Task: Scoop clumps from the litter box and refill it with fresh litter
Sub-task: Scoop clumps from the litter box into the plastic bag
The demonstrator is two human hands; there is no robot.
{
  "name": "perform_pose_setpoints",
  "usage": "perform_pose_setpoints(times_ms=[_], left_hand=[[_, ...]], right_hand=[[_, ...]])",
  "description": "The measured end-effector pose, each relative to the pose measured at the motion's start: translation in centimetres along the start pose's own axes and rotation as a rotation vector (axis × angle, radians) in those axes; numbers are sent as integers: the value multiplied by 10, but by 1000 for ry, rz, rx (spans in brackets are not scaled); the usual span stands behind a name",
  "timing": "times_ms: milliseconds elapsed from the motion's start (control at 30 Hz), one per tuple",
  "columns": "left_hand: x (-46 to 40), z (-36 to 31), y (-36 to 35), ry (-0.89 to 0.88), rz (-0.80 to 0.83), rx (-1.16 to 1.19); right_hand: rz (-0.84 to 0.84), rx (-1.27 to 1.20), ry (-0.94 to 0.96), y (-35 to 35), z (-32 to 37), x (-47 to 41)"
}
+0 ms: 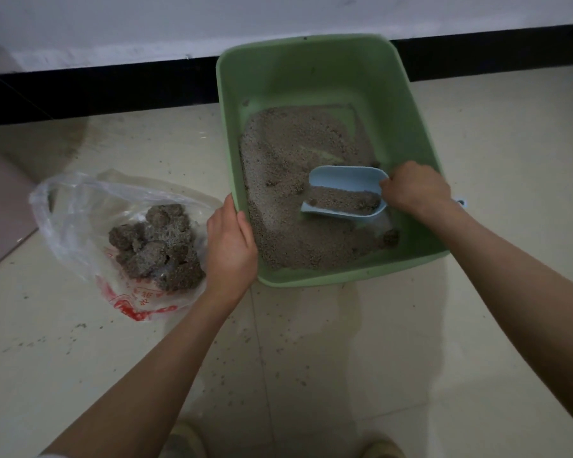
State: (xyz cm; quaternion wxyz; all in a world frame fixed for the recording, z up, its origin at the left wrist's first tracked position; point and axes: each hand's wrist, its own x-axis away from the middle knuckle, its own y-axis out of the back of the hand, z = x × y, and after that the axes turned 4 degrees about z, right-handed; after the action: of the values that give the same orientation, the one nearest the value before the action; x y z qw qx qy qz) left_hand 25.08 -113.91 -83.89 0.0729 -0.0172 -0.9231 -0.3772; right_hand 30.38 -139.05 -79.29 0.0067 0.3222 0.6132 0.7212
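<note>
A green litter box [315, 71] stands on the floor against the wall, its near half covered in grey-brown litter [288, 153]. My right hand [415, 188] grips the handle of a light blue scoop [348, 180], which lies in the litter with granules and small clumps in it. A dark clump [391, 238] sits by the box's near right corner. My left hand [230, 246] holds the box's left rim, thumb inside. To the left, a clear plastic bag [76, 206] with red print lies open, holding several dark clumps [159, 242].
The tiled floor [311, 358] is strewn with scattered litter grains. A black baseboard [96, 90] runs along the wall behind. A pinkish flat object [0, 209] lies at the far left. My two feet [186, 441] show at the bottom edge.
</note>
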Motion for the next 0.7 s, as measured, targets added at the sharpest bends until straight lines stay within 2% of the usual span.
perform_pose_setpoints(times_ms=[267,467,700], left_hand=[[1,0,-1,-6,-4,-6],[2,0,-2,-5,-4,-17],[1,1,-2,-20,-9,-22]], right_hand=[[69,-149,88,-13,27,-17],[4,-83,181,-8,53,-28],[125,-225,282,-26,61,-35]])
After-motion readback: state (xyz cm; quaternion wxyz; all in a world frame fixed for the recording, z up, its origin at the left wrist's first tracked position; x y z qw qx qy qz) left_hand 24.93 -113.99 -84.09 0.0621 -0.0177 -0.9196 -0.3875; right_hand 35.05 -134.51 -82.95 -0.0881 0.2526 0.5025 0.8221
